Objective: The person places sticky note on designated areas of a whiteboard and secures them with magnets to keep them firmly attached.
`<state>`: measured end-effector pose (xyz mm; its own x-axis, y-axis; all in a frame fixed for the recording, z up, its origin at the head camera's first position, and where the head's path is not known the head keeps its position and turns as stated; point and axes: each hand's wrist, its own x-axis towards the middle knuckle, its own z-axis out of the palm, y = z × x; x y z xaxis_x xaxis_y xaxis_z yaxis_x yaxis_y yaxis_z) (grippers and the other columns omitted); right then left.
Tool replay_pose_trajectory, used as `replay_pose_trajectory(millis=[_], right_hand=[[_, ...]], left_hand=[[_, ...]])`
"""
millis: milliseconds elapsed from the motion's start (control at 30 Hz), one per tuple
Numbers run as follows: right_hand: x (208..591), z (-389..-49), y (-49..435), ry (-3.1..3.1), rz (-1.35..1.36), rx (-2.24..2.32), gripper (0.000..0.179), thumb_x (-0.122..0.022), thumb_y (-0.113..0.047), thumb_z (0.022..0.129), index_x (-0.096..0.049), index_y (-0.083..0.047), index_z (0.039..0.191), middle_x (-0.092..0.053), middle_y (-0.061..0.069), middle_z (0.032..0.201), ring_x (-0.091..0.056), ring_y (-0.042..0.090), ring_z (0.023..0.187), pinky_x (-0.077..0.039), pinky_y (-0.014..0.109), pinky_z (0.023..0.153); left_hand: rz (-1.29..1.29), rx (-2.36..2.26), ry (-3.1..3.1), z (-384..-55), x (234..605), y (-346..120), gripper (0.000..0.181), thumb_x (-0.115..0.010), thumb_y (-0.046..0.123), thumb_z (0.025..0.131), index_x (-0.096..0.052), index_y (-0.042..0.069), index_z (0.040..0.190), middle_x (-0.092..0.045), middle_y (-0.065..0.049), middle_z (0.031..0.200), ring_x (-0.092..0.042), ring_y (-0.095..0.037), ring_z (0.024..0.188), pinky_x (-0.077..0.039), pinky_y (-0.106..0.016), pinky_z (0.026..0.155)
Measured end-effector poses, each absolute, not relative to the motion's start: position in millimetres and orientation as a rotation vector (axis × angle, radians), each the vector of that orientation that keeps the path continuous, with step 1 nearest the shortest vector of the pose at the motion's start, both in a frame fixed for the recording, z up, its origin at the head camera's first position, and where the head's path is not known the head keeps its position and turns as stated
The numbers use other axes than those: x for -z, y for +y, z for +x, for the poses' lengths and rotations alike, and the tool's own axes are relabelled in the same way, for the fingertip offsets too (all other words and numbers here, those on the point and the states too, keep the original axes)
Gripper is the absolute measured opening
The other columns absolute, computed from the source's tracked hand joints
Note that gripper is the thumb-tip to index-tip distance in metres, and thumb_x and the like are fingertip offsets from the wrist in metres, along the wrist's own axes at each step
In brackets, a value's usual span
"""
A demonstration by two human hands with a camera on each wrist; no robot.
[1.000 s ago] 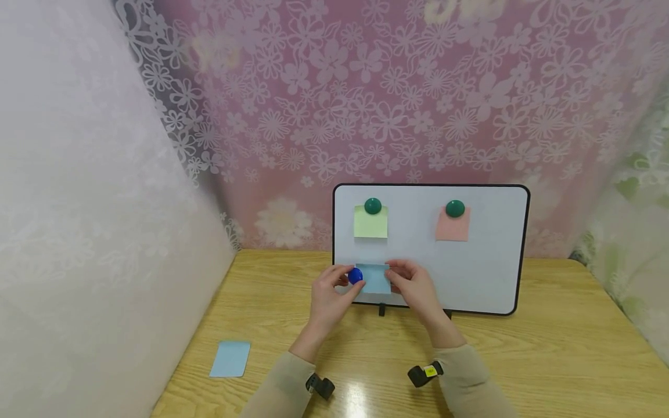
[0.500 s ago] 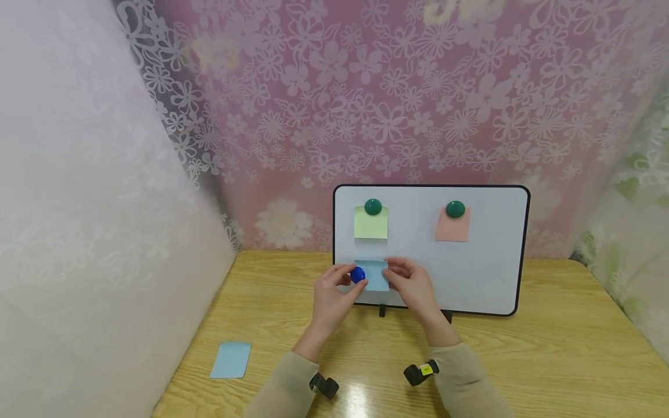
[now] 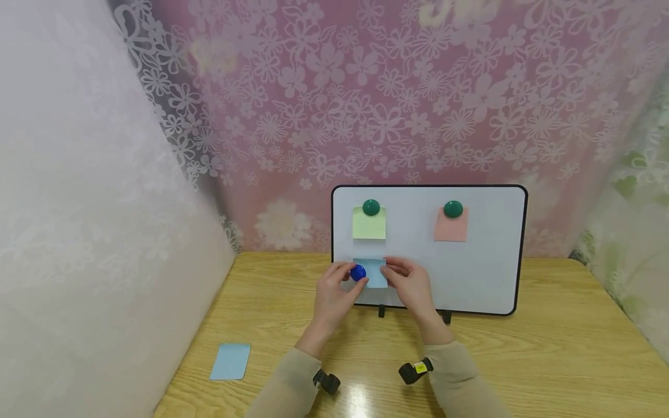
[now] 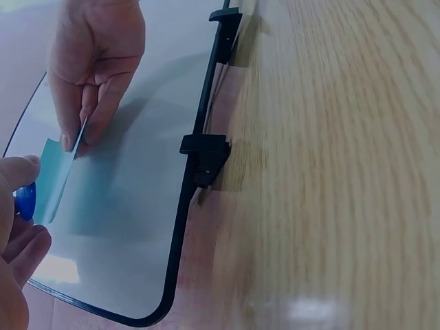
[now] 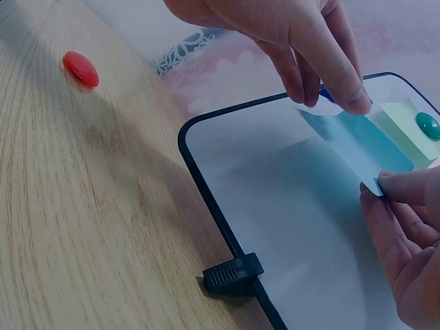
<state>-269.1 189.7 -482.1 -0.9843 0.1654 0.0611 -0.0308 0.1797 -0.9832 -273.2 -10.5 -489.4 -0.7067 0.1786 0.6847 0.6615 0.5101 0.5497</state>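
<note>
In the head view, my left hand [image 3: 334, 293] pinches a round blue magnet [image 3: 358, 273] between thumb and fingers, at the left part of a light blue sticky note [image 3: 377, 274]. My right hand [image 3: 413, 284] pinches the note's right edge between thumb and fingers. Both work in front of the lower left of a whiteboard [image 3: 486, 267]. In the left wrist view, the note's sheet [image 4: 58, 180] stands off the board, its shadow falling behind it. Above it hangs a green note [image 3: 369, 227] under a green magnet [image 3: 371, 207].
To the right, another green magnet [image 3: 453, 209] holds a pink note [image 3: 451, 229]. A second blue note [image 3: 230, 361] lies on the wooden table [image 3: 564, 348] at the left. A red magnet [image 5: 81, 69] lies on the table. Black feet [image 5: 234, 273] prop the board's lower edge.
Both hands have lifted the blue note slightly up the board. The blue magnet has shifted a little to the right over the note. Both forearms have moved slightly inward.
</note>
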Motion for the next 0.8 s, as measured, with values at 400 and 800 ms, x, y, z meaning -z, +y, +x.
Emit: replay_pose_trajectory(millis=[400, 800], right_hand=[[479, -273, 186, -2.255, -0.134, -1.938, 0.033, -0.073, -0.018, 0.104, -0.072, -0.003, 0.134, -0.073, 0.019, 0.127, -0.071, 0.028, 0.114, -0.062, 0.031, 0.087], [481, -275, 185, -2.237, -0.150, -1.939, 0.032, -0.074, -0.017, 0.104, -0.073, -0.003, 0.133, -0.074, 0.018, 0.126, -0.072, 0.028, 0.113, -0.062, 0.029, 0.084]], left_hand=[[-0.678, 1.010, -2.191, -282, 487, -7, 0.038, -0.092, 0.025, 0.089, -0.079, 0.002, 0.116, -0.073, -0.009, 0.112, -0.073, -0.022, 0.103, -0.061, -0.034, 0.091], [-0.689, 0.959, -2.163, -290, 483, -2, 0.038, -0.093, 0.024, 0.088, -0.079, 0.002, 0.115, -0.072, -0.009, 0.111, -0.070, -0.023, 0.104, -0.060, -0.036, 0.092]])
